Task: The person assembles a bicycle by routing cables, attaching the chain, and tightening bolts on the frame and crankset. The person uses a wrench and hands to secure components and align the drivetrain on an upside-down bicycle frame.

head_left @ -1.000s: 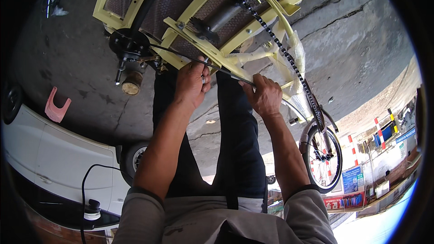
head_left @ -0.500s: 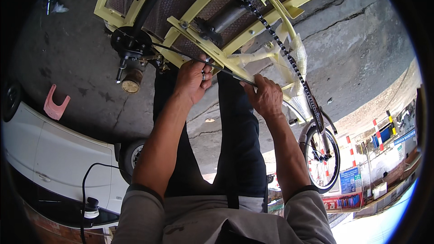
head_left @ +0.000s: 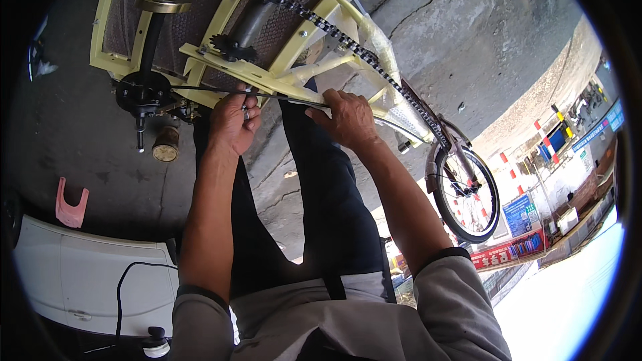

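A thin black cable (head_left: 287,99) stretches from the round black brake hub (head_left: 144,92) across the side of a pale-yellow metal frame (head_left: 221,67). My left hand (head_left: 234,120) is closed on the cable beside the frame's edge, a ring on one finger; its fingertips are partly hidden. Farther right, my right hand (head_left: 344,120) grips the same cable between thumb and curled fingers. Beyond my hands, a toothed sprocket (head_left: 233,47) sits by a grey tube. A black chain (head_left: 328,27) runs over the frame toward a spoked wheel (head_left: 466,194) at the right.
A rusty can-shaped piece (head_left: 166,144) lies on the concrete floor under the hub. Over to the left are a pink U-shaped plastic piece (head_left: 70,204) and a white car (head_left: 100,267). Red-and-white posts (head_left: 545,140) stand at the far right.
My view has turned, so the frame, hub and both hands appear farther left. Both hands keep their hold on the cable, with little other movement.
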`<state>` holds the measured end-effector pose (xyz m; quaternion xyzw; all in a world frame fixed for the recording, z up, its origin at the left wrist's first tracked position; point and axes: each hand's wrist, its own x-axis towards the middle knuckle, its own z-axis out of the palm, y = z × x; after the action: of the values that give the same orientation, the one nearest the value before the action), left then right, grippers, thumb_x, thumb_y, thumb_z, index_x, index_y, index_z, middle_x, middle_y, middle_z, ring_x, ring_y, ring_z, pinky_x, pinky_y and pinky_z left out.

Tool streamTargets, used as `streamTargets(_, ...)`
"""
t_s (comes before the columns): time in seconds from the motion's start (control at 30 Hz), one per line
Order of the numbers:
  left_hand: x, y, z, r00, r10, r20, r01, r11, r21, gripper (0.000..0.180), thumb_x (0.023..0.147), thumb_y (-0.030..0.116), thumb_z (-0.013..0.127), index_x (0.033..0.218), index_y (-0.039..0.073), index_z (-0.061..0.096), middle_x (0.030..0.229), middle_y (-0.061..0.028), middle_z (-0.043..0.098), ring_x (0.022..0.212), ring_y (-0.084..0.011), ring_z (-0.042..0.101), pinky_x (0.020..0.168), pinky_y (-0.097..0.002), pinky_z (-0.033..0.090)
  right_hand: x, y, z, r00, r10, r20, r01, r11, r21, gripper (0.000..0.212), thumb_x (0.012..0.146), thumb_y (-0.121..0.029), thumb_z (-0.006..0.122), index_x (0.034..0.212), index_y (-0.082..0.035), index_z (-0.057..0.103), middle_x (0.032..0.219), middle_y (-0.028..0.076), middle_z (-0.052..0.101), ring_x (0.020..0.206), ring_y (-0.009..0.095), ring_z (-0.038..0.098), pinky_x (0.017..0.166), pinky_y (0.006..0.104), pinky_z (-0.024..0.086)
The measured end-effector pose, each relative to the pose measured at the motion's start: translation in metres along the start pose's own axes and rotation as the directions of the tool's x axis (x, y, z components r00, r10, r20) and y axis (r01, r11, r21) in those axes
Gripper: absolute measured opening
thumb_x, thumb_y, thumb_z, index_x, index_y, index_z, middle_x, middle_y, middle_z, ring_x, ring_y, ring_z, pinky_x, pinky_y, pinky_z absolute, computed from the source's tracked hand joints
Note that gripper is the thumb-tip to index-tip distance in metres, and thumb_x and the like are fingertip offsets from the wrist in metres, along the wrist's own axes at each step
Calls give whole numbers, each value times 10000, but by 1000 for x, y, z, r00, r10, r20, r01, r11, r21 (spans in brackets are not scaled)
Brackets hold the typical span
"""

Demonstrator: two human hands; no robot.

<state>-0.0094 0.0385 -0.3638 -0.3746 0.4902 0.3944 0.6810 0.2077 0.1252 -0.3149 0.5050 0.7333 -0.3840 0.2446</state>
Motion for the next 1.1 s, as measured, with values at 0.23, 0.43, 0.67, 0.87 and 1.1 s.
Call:
streamTargets(0.23, 2, 12, 2, 994, -94, 63, 88, 992, 94, 121, 976, 219, 514, 1024, 108, 507, 748, 13, 443, 610, -100, 403, 464, -223, 316, -12, 1, -9, 995, -26, -96, 28, 999, 15, 457, 806, -434, 675, 1083, -78, 600, 1033, 139, 619, 1033, 332, 563, 941, 428, 388)
streamTargets(0.43, 8, 15, -4, 989, -140, 48, 134, 986, 103, 141, 977, 217, 516, 1024, 85, 500, 738, 4, 447, 596, -106, 398, 460, -224, 318, -33, 1, -7, 891, -123, -437, 203, 969, 141, 390, 826, -293, 682, 1113, -47, 585, 1076, 143, 595, 1041, 349, 542, 946, 430, 414)
streamTargets(0.67, 7, 17, -8, 986, -161, 50, 153, 979, 137, 150, 966, 225, 535, 960, 84, 484, 746, 3, 457, 595, -103, 410, 448, -225, 304, -165, 108, -7, 656, 704, -272, -553, 693, 463, 236, 853, -242, 663, 964, -42, 606, 944, 156, 601, 918, 337, 572, 804, 436, 454)
streamTargets(0.87, 1, 18, -2, 988, -142, -55, 149, 973, 175, 145, 951, 226, 562, 953, 96, 499, 743, 4, 463, 587, -101, 421, 447, -220, 316, -173, 249, -19, 845, 472, -250, -522, 828, -202, 550, 714, -264, 739, 1180, -32, 564, 1240, 201, 508, 1153, 387, 458, 970, 475, 381)
streamTargets(1.1, -10, 14, -2, 994, -109, 24, 103, 974, 200, 173, 929, 268, 611, 949, 124, 518, 744, 11, 494, 599, -85, 420, 445, -205, 323, -155, 298, -9, 962, 18, -271, -41, 996, -81, 672, 628, -279, 787, 1230, -76, 568, 1194, 171, 592, 1084, 364, 561, 962, 492, 420)
